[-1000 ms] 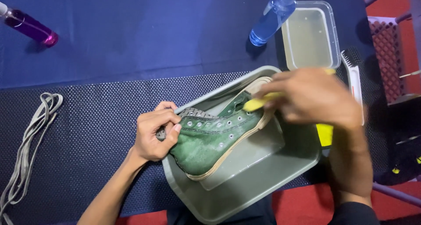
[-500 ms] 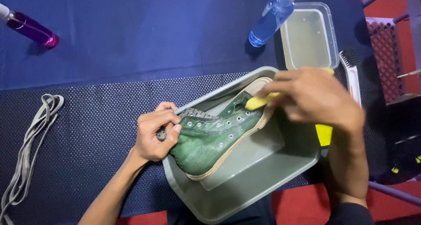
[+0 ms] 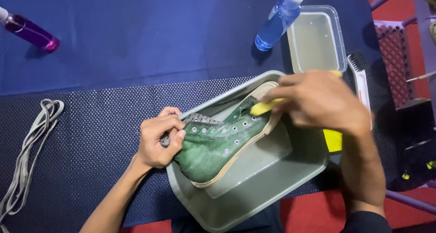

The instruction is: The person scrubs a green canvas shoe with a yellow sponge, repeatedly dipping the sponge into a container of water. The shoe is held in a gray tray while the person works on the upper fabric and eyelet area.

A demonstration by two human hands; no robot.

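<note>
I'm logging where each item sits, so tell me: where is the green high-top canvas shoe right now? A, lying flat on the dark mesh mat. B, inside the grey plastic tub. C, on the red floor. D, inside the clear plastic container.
B: the green high-top canvas shoe rests within the walls of the grey plastic tub, with the left hand gripping its ankle end.

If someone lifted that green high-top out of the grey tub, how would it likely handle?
The green shoe looks wet, so probably heavier and slippery. Its unlaced upper would likely flop; the left hand grips the collar. The rubber sole should stay fairly stiff in the grey tub.
</note>
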